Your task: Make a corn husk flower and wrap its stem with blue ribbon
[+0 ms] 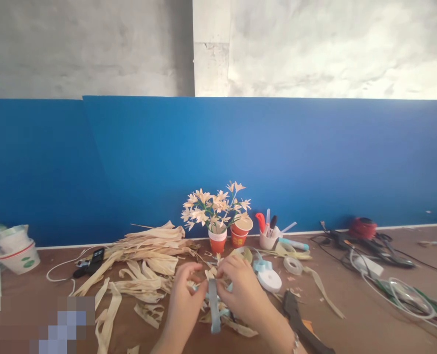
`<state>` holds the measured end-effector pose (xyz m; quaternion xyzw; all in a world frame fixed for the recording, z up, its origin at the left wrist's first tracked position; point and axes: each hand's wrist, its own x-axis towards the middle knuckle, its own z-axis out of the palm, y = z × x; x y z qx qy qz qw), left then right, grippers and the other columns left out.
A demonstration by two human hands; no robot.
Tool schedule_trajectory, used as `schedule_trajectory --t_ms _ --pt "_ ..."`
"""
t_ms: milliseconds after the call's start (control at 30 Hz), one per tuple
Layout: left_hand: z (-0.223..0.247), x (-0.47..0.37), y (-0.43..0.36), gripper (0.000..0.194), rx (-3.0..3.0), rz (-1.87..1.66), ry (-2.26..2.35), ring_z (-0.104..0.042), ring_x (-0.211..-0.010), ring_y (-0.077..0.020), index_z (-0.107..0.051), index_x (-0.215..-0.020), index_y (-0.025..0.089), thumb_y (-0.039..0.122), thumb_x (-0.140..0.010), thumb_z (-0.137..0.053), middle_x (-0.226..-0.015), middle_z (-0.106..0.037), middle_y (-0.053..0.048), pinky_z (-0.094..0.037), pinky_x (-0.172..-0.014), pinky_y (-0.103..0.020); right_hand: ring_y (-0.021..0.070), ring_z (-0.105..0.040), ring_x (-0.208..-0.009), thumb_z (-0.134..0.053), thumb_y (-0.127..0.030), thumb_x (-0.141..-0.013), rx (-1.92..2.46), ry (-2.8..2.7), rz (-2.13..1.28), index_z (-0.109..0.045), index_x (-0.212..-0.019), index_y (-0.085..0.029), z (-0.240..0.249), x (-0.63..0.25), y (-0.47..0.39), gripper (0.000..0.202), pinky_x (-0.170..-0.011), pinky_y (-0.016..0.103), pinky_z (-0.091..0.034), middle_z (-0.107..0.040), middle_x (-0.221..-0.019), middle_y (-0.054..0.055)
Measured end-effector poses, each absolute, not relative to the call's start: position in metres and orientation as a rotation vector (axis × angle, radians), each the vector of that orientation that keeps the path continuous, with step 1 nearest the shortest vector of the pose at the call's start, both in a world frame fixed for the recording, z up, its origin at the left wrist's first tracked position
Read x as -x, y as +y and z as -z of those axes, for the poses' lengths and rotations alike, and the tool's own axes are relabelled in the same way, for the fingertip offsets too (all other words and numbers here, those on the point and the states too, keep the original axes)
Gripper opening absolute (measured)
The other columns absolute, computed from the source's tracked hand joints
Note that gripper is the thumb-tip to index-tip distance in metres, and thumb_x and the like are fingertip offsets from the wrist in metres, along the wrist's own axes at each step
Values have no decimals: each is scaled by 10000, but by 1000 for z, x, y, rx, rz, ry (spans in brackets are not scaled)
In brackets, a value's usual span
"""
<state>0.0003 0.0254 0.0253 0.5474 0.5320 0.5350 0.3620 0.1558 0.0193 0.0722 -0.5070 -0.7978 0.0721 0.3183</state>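
Note:
A narrow pale blue-grey strip [214, 307], perhaps ribbon or tape, hangs down between my hands. My right hand [238, 282] is closed, its thumb and fingers pinching at the strip's top end. Just left of the strip is my left hand [187, 289], fingers curled toward the thumb; whatever they grip is too small to make out. A pale petal-like piece [211, 272] shows between the fingertips. Under the hands lie scraps of dried husk [240, 328] and bits of light blue material, partly covered by the hands.
Dried husks [155, 250] pile up at left. Behind stand husk flowers [203, 209] in a red paper cup [217, 242]. Rightward are a second cup [239, 238], a tool cup [268, 241], a white roll [270, 281], a dark glue gun-like tool [301, 322] and tangled cables [406, 300].

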Motion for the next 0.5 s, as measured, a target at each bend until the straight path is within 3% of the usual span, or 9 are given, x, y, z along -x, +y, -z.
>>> schedule_trajectory --t_ms 100,233,367,500 --pt "-28 3 26 252 -1300 -1562 1452 -519 -599 -150 -553 -787 203 383 -655 -669 -675 -550 20 -423 -584 -252 189 -507 -799 -536 -96 -708 1391 -2016 -131 -565 -738 -182 -72 -154 22 96 -727 306 -304 -596 -768 22" --pt "-32 0 23 305 -1260 -1470 1337 -496 -568 -126 -564 -700 182 469 -662 -660 -616 -540 26 -395 -544 -221 178 -513 -766 -539 -100 -719 1358 -1985 -124 -565 -746 -182 -71 -152 22 90 -721 298 -292 -599 -746 15" --pt "-32 -7 22 530 -1060 -1198 1204 -327 -361 -69 -601 -971 161 555 -621 -660 -436 -447 83 -194 -357 -175 177 -519 -766 -554 -91 -701 1318 -2001 -163 -572 -738 -181 -70 -151 19 98 -720 294 -298 -606 -754 18" --pt "-28 -10 22 482 -1048 -1140 1135 -210 -296 -39 -602 -867 141 558 -631 -654 -301 -317 121 -109 -344 -167 175 -535 -761 -559 -110 -704 1302 -2002 -239 -595 -721 -180 -70 -149 18 80 -738 299 -317 -621 -750 19"
